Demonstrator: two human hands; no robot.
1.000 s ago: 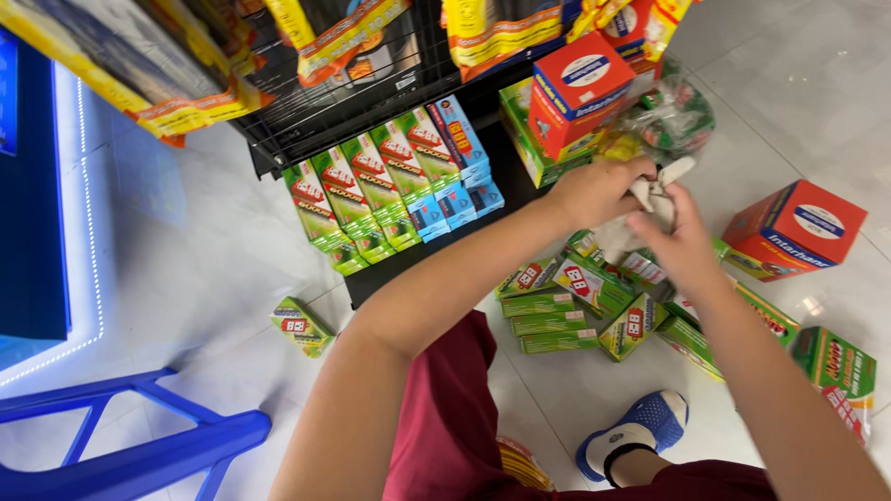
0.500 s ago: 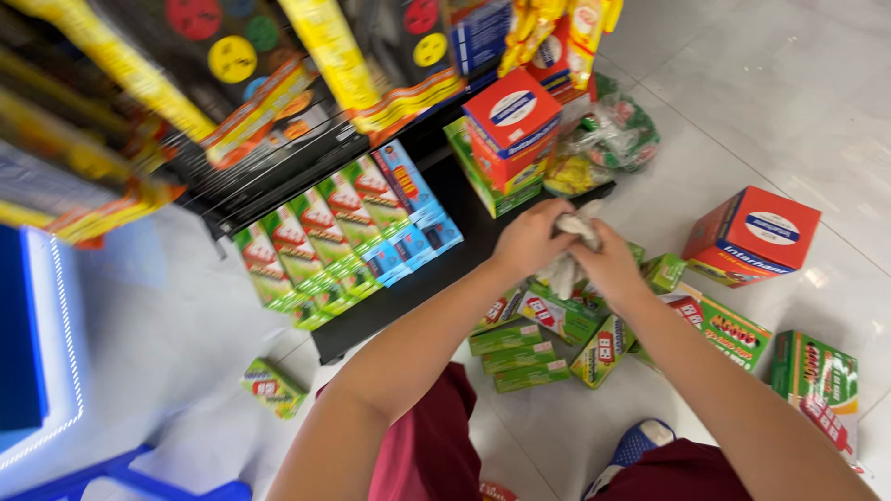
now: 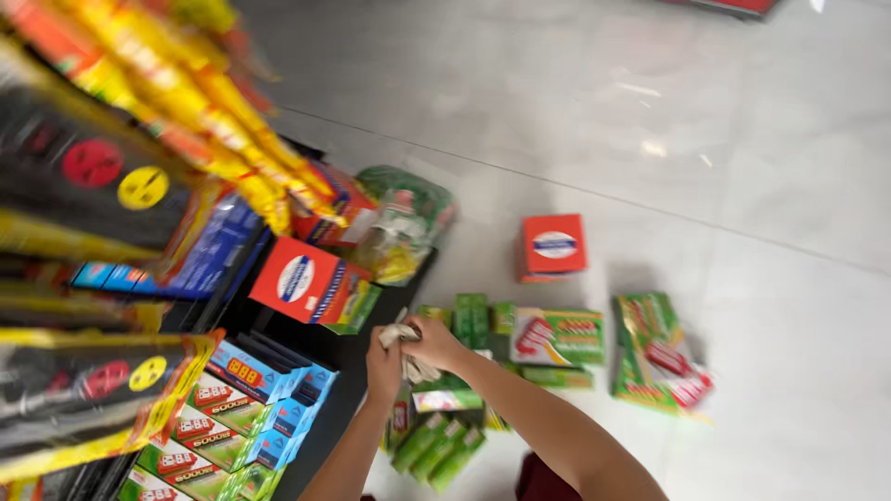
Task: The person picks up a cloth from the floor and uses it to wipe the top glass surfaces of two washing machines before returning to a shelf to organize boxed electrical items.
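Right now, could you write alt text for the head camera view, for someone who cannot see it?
Two bare hands, left hand and right hand, crumple a pale wrapper together above green boxes scattered on a grey tiled floor. A red box stands apart on the floor, and a low shelf at left holds blue and green packs.

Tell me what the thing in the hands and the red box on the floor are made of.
Thing in the hands: probably thin crumpled plastic or paper, whitish, creased; blur leaves it open. Red box: looks like printed cardboard, slightly glossy, with sharp folded edges.
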